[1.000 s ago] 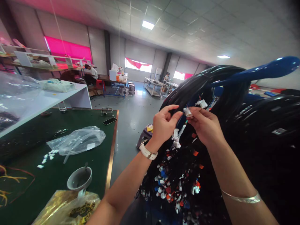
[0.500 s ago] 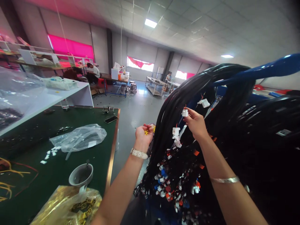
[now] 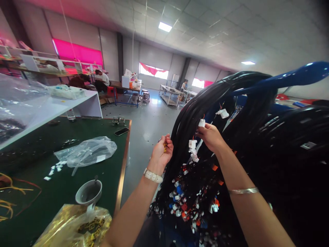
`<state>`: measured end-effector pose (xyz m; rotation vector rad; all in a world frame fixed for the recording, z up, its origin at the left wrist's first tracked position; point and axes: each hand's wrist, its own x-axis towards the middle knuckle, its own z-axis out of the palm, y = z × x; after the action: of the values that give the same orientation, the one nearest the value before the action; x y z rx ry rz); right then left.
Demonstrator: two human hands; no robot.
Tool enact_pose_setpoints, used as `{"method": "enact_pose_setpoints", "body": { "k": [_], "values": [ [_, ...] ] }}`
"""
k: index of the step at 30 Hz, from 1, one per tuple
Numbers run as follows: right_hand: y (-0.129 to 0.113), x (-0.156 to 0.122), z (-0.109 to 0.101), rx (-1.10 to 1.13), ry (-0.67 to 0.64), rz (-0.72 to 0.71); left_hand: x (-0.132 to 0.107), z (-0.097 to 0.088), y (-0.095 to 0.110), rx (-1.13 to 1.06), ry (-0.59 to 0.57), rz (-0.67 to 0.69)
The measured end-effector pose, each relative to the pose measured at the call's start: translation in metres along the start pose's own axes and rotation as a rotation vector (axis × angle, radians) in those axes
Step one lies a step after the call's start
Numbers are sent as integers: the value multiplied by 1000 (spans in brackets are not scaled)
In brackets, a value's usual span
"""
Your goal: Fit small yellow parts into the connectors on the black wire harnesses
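My right hand (image 3: pixel 210 135) pinches a small white connector (image 3: pixel 202 122) on a wire of the big black cable bundle (image 3: pixel 221 103) that hangs over a blue rack arm (image 3: pixel 295 76). My left hand (image 3: pixel 162 152) is cupped shut on small yellow pieces (image 3: pixel 165 146), a short way left of the bundle. Below both hands dangle several white, red and blue connectors (image 3: pixel 187 202). Another white connector (image 3: pixel 222 113) sticks out higher on the bundle.
A green table (image 3: pixel 64 185) at left carries a clear plastic bag (image 3: pixel 87 151), loose white parts (image 3: pixel 55 169), a grey bowl (image 3: pixel 88 192), a gold foil bag (image 3: pixel 74 226) and a phone (image 3: pixel 120 131). A white shelf (image 3: pixel 51 106) stands behind. People sit at far benches (image 3: pixel 102 80).
My left hand left the white connector, dropped down to the left, closed on yellow pieces, and has now come back up toward the bundle. My right hand stays on the connector.
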<state>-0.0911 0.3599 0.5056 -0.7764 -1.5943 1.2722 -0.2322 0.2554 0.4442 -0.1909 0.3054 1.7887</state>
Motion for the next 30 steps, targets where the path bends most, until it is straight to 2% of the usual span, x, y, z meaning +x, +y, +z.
{"method": "enact_pose_setpoints", "body": {
  "k": [8,15,22,30],
  "values": [
    [-29,-36,-25,116,52,56,0,-13,-2,97,-21,-35],
    [-37,-58,-3,271,22,181,-7,-10,3,132,-62,-33],
    [-28,-58,2,394,94,250,-16,-5,2,282,-130,85],
    [-23,-57,8,456,150,269,-21,-7,7,232,-156,-9]
  ]
}}
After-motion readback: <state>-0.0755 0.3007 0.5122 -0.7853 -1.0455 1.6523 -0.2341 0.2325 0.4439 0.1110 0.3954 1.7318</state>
